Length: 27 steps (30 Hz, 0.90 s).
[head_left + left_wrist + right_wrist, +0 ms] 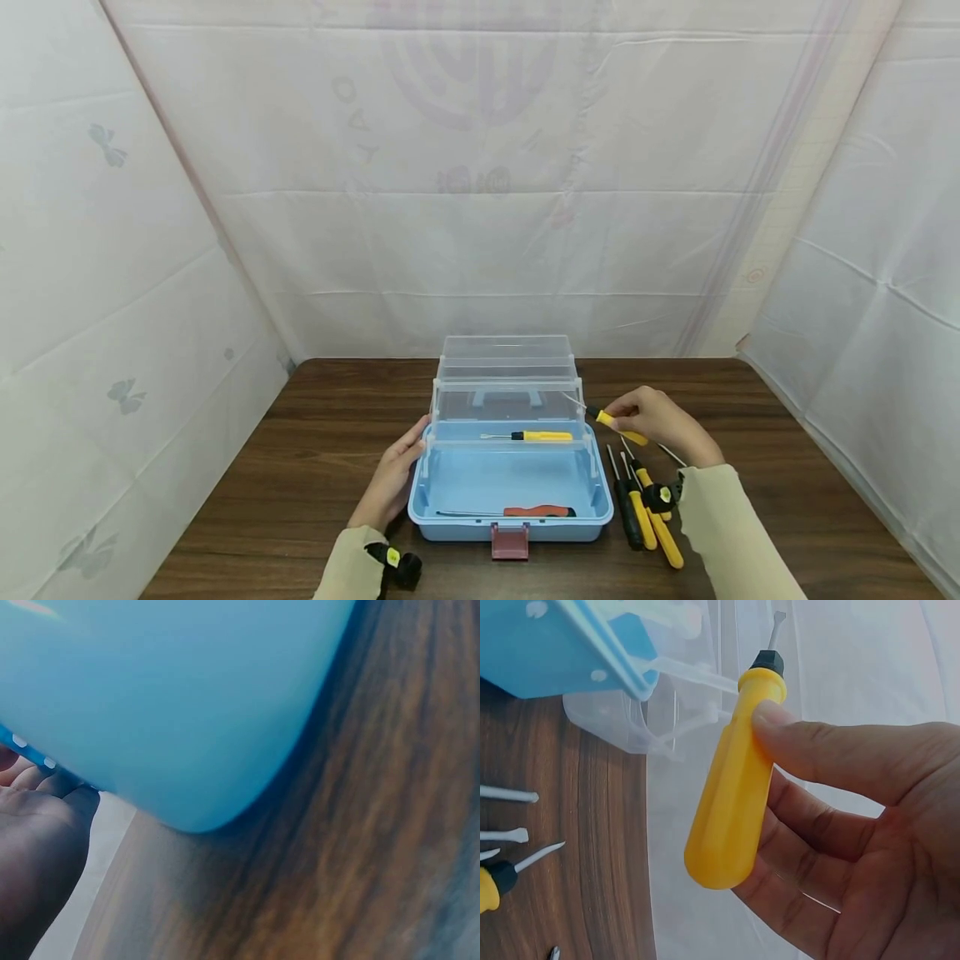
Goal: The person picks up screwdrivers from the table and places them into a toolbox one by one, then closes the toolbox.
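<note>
In the head view, my right hand (660, 423) pinches a yellow-handled screwdriver (735, 787) with a black collar between thumb and fingers. Its shaft points left over the right side of a light-blue toolbox (592, 528). My left hand (393, 475) rests along the toolbox's left side, fingers extended and touching near the rim. Clear plastic trays (506, 400) stand raised at the back of the toolbox. One yellow-and-black screwdriver (546, 436) lies in a clear tray. On the toolbox floor, near the front, lies a screwdriver with a red handle (536, 511).
Several screwdrivers lie on the wooden table (262, 500) right of the toolbox, among them a black-handled screwdriver (627, 512) and a yellow-handled screwdriver (666, 540). A reddish latch (510, 542) hangs open at the toolbox front. White sheeting (480, 250) surrounds the table.
</note>
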Each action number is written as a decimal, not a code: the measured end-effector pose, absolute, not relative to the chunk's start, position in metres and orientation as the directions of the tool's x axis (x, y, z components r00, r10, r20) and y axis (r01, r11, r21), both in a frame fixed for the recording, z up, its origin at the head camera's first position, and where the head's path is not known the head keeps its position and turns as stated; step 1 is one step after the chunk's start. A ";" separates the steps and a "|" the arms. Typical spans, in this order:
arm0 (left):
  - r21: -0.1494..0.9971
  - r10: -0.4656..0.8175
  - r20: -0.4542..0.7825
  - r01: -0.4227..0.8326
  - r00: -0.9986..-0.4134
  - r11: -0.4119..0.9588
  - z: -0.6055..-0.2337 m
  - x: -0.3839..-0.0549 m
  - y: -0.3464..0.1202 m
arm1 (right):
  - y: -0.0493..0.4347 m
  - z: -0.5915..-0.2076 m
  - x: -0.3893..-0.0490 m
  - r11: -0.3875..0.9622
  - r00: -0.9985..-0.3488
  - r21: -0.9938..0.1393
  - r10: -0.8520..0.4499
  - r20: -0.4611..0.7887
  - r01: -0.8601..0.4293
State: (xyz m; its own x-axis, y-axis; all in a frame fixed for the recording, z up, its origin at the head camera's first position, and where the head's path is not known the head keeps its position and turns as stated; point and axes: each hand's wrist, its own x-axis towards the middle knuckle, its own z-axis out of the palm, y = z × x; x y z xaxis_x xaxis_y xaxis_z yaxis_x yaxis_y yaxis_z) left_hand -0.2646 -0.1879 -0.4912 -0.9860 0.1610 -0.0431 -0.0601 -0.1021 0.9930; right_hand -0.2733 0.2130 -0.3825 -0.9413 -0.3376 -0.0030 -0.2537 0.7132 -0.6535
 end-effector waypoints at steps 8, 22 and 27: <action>0.991 0.163 -0.043 -0.063 -0.986 -0.117 -0.491 -0.265 -0.188 | 0.203 -0.380 -0.281 0.719 -0.932 -0.633 -0.362 0.009 -0.285; 0.993 0.170 -0.043 -0.061 -0.984 -0.102 -0.491 -0.264 -0.188 | 0.185 -0.380 -0.285 0.702 -0.919 -0.631 -0.391 0.046 -0.330; 0.992 0.169 -0.046 -0.065 -0.985 -0.108 -0.491 -0.265 -0.187 | 0.178 -0.381 -0.285 0.682 -0.917 -0.653 -0.396 0.049 -0.330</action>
